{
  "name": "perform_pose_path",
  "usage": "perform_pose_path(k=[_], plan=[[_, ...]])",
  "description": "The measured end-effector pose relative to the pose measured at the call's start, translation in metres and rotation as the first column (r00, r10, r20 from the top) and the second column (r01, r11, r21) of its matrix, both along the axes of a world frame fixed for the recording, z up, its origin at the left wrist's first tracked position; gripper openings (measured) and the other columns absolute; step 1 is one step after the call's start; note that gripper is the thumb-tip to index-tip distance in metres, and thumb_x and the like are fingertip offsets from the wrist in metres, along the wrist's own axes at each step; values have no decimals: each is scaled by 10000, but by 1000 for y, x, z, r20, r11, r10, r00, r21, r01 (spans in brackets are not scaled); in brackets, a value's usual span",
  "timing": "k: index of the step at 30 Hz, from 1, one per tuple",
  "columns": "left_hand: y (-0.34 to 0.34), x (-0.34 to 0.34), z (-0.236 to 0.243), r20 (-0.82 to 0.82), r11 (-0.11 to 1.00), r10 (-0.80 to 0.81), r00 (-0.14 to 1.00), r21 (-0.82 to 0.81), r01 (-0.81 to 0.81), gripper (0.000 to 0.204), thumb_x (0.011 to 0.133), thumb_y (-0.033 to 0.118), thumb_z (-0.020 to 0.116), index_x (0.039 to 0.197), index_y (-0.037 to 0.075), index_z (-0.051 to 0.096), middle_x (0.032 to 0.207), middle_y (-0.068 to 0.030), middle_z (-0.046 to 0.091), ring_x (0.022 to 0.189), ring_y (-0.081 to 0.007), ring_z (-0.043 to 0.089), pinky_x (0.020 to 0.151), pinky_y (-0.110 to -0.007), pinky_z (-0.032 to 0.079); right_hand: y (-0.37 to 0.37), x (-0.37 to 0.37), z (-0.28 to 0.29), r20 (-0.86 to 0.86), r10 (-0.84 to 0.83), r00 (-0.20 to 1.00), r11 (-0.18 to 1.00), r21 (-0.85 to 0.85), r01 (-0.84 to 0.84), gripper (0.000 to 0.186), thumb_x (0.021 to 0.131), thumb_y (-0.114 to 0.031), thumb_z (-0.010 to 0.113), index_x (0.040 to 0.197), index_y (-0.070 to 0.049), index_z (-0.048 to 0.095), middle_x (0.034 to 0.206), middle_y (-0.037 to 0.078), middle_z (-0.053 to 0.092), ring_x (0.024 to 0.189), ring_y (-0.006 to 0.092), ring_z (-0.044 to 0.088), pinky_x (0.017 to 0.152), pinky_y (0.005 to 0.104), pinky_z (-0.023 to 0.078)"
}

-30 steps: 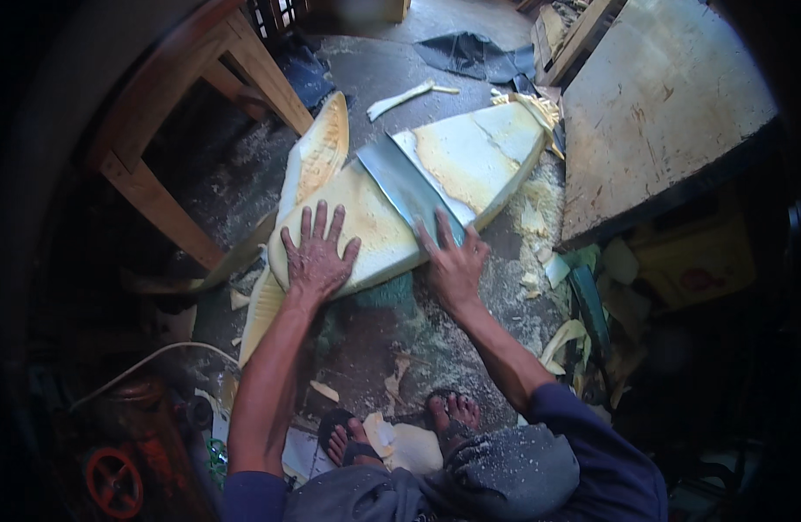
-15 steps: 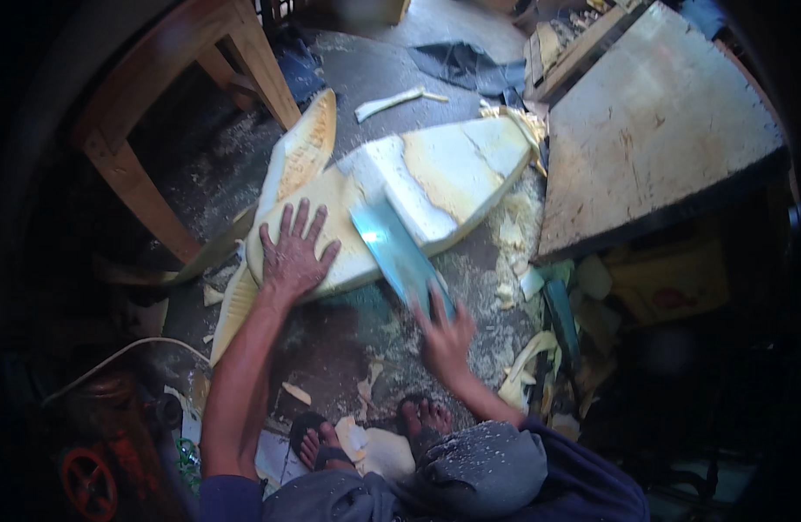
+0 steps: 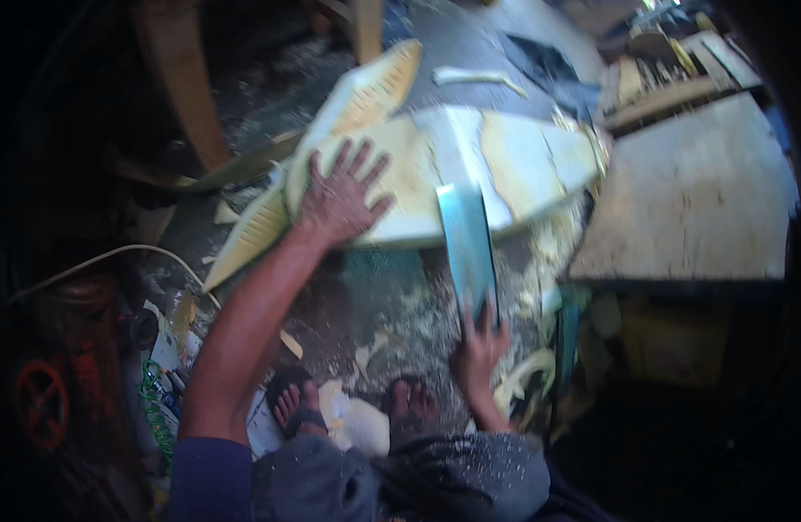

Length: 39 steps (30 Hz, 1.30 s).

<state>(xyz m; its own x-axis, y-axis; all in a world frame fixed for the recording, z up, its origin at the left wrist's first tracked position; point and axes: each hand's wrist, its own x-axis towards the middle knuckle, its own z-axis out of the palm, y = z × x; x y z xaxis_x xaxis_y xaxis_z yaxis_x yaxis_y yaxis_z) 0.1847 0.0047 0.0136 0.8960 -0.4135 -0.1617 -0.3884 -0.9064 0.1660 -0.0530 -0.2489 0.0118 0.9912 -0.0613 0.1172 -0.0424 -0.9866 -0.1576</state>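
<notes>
One long foam block (image 3: 411,170), cream-yellow and roughly fish-shaped, lies on the dark floor (image 3: 353,304) just beyond the person's feet (image 3: 296,404). Its long axis runs left to right across the body, the narrower end pointing right; two leaf-shaped foam pieces (image 3: 383,87) spread from the left end, though I can't tell whether they're joined to it. The left hand (image 3: 341,198) is the nearer one: palm down, fingers spread, resting on the block's left part without gripping. Well apart from it, the right hand (image 3: 479,357) is on the person's side of the foam, over the floor, its fingers about the near end of a flat metal blade (image 3: 470,248); blur hides the exact grip. What counts is how that blade lies: it points away from the person, nearly square across the block's length, its far end over the near side of the foam, just beside a whiter band (image 3: 457,148). Whether it touches or hangs slightly above, I can't make out.
</notes>
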Motion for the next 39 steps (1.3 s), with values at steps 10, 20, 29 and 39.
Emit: perform_pose_path(k=[10,20,29,39], plan=[[1,1,3,0,1000,14,1000,-21,-14,764,1034,660,386,1682,270,279,1766,-86,192,1627,-339,146,1245,-729,91,-22,8,-5,-33,44,998,997,-69,-46,735,788,99,582,1491,-118,601,1643,219,435,1515,352,403,1111,546,334],[-1,2,-3,16,997,30,999,-67,-29,771,1014,671,393,1676,286,300,1764,-80,199,1627,-340,152,1244,-732,91,-18,12,-17,87,64,994,996,-72,-58,682,861,27,539,1499,-205,607,1712,95,368,1372,426,444,1062,588,368],[0,9,2,-81,999,-7,997,-45,3,802,1007,691,412,1684,283,278,1773,-83,173,1630,-332,139,1245,-720,55,-6,52,-8,148,59,987,993,-110,-43,721,838,9,573,1520,-226,581,1668,92,440,1391,391,451,1098,536,340],[0,11,3,-56,998,-27,998,-63,24,801,1002,672,459,1677,273,298,1768,-82,186,1621,-340,160,1234,-726,109,-16,68,2,165,53,985,989,-145,-29,690,827,16,586,1464,-244,640,1644,117,464,1328,419,483,1088,544,360]])
